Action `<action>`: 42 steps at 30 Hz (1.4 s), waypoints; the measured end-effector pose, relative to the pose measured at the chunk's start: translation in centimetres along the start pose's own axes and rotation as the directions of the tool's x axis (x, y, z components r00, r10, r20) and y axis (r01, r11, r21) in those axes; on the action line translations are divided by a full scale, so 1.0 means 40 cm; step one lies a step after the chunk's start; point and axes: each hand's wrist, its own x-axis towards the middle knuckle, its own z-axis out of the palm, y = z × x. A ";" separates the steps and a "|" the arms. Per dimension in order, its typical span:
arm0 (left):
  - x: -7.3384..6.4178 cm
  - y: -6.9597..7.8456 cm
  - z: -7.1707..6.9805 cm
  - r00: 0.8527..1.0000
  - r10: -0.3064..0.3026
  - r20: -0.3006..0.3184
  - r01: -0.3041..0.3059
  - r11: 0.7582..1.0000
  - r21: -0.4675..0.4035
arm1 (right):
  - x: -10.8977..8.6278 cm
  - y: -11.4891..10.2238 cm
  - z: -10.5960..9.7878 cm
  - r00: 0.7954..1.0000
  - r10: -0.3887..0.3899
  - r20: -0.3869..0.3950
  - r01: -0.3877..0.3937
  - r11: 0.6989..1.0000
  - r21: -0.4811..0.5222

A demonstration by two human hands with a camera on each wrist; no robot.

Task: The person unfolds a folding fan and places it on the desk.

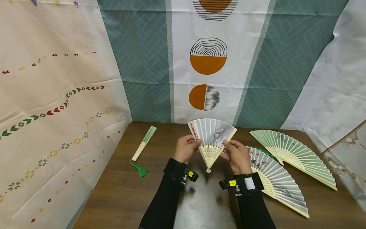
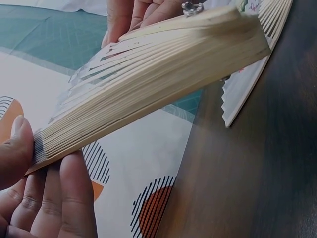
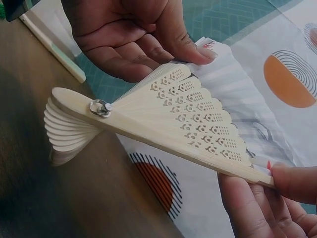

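Note:
Between my two hands a white folding fan (image 1: 213, 135) is held up above the table, partly spread, its pivot end pointing down. My left hand (image 1: 185, 149) pinches its left edge between thumb and fingers. On the other edge, my right hand (image 1: 236, 156) grips the outer rib the same way. The right wrist view shows the pierced wooden ribs (image 3: 198, 116) and the metal pivot (image 3: 101, 107). In the left wrist view the ribs (image 2: 133, 94) on the left side lie stacked close together.
A closed green fan (image 1: 144, 143) with a green tassel (image 1: 141, 170) lies at left on the wooden table (image 1: 114, 190). To the right lie a spread white fan (image 1: 281, 181) and a spread green fan (image 1: 303, 156). A patterned cloth (image 1: 143, 63) hangs behind the table.

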 end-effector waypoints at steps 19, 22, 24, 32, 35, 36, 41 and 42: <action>0.005 0.002 -0.004 1.000 0.005 -0.012 -0.006 0.997 -0.075 | 0.000 -0.002 -0.004 0.999 -0.014 -0.030 0.016 0.998 0.054; 0.002 0.003 -0.007 1.000 0.004 -0.023 -0.005 0.997 -0.077 | 0.000 -0.002 -0.004 0.999 -0.016 -0.034 0.018 0.998 0.060; -0.001 0.006 -0.009 1.000 0.005 -0.029 -0.008 0.997 -0.077 | 0.000 -0.002 -0.004 0.999 -0.019 -0.037 0.022 0.998 0.062; -0.005 0.015 -0.013 0.999 0.002 -0.039 -0.005 0.998 -0.063 | 0.000 -0.003 -0.002 0.999 -0.030 -0.040 0.033 0.997 0.068; -0.005 0.014 -0.013 0.999 0.000 -0.042 -0.003 0.998 -0.063 | 0.000 -0.003 -0.002 0.998 -0.035 -0.047 0.038 0.997 0.073; -0.004 0.013 -0.012 0.999 0.002 -0.043 -0.004 0.998 -0.066 | 0.000 -0.002 -0.002 0.998 -0.037 -0.050 0.041 0.996 0.075; -0.004 0.012 -0.010 0.998 0.010 -0.059 -0.015 0.996 -0.088 | 0.002 0.003 -0.003 0.995 -0.046 -0.083 0.054 0.994 0.091; -0.005 0.012 -0.010 0.998 0.012 -0.063 -0.017 0.996 -0.089 | 0.002 0.003 -0.003 0.995 -0.048 -0.088 0.056 0.994 0.091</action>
